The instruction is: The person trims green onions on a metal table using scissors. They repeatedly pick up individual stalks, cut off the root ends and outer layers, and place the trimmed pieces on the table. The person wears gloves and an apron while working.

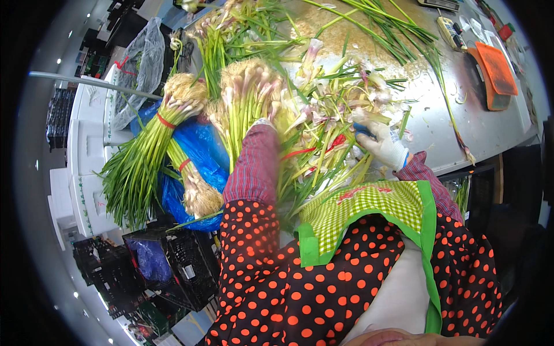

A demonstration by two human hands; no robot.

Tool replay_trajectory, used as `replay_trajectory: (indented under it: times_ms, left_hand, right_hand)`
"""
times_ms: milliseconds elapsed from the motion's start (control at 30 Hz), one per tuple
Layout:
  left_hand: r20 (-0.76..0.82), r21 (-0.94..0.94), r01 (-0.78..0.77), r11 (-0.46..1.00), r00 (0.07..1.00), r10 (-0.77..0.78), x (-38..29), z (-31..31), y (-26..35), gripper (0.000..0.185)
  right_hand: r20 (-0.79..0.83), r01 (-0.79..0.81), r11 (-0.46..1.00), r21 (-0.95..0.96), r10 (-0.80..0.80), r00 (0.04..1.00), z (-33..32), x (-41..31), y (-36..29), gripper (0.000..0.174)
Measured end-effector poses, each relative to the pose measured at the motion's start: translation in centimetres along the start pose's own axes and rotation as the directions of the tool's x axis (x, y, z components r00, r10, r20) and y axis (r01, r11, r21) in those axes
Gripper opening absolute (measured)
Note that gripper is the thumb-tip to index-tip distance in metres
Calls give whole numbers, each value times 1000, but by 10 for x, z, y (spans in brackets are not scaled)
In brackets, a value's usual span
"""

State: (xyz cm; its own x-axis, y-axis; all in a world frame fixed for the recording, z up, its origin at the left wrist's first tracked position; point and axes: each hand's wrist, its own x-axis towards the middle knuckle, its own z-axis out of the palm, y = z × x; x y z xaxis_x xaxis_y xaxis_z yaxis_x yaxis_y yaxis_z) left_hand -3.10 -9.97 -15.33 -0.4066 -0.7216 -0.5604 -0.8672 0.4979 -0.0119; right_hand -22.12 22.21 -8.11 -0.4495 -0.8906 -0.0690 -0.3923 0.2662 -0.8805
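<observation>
My left hand [263, 123], mostly hidden by its striped sleeve, reaches to a loose pile of green garlic stalks with bulbs and roots [249, 86]; its fingers cannot be made out. To the right, my right hand [380, 142] wears a white glove with blue at the fingertips. It lies at the edge of a heap of peeled garlic skins and leaves [329, 108], beside a pale stalk piece; whether it grips this is unclear. A red tie [337, 142] lies in the heap. At the left, garlic bundles [149, 142] bound with red bands rest by a blue plastic bag [203, 147].
The metal table [437, 129] carries long green stalks [389, 30], an orange-topped scale [495, 75] and a power strip [451, 32]. White foam boxes [88, 151] stand left, below a metal bar [95, 83]. Black crates [173, 268] stand at lower left.
</observation>
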Motion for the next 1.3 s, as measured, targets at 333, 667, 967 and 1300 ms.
replay_trajectory:
  times_ms: [333, 667, 967, 1300]
  left_hand:
    - [-540, -263, -323, 909, 830, 139, -61, -45, 19, 33]
    - [-130, -956, -246, 158, 843, 523, -167, -89, 79, 33]
    - [5, -992, -70, 103, 806, 591, -161, -75, 74, 36]
    - [81, -994, 33, 107, 872, 482, -141, -52, 59, 27]
  right_hand:
    - [36, -177, 938, 300, 174, 984, -5, -27, -19, 44]
    - [39, -105, 775, 624, 102, 994, 15, 33, -90, 36]
    - [-21, -39, 804, 594, 64, 998, 37, 38, -70, 32]
    - [46, -45, 993, -113, 50, 998, 26, 42, -52, 39]
